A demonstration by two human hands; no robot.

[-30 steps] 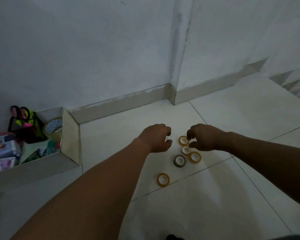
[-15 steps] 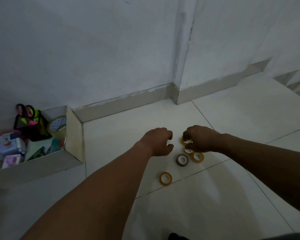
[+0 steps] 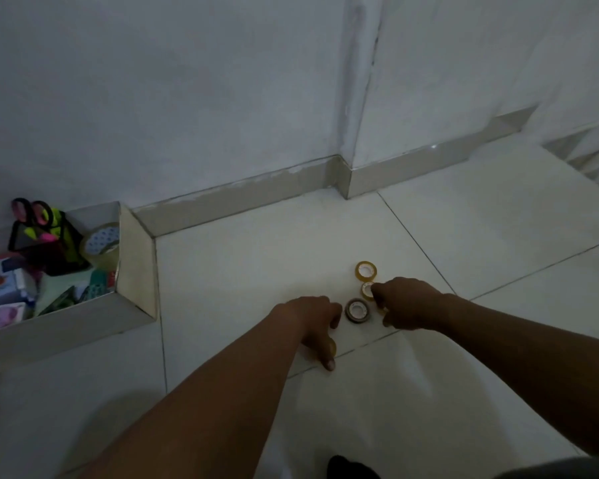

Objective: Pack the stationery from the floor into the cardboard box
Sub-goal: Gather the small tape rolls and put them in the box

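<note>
Small tape rolls lie on the white floor tiles. My left hand (image 3: 312, 323) is lowered over a lone yellow tape roll (image 3: 332, 348), thumb and curled fingers around it, so most of it is hidden. My right hand (image 3: 407, 305) curls its fingers on a second yellow roll (image 3: 367, 290). A dark roll (image 3: 357, 311) lies between the two hands, touched by neither. A third yellow roll (image 3: 365, 270) lies free just beyond. The cardboard box (image 3: 135, 271) stands open at the left against the wall.
The box holds a black pen holder (image 3: 45, 250) with scissors (image 3: 32, 212), a large tape roll (image 3: 101, 242) and several small packets. A wall with a grey skirting board (image 3: 242, 198) runs behind. A dark shape (image 3: 351, 468) shows at the bottom edge.
My left hand dropped towards me onto the lone yellow roll. My right hand left the farthest yellow roll on the floor and drew back to the one nearer me.
</note>
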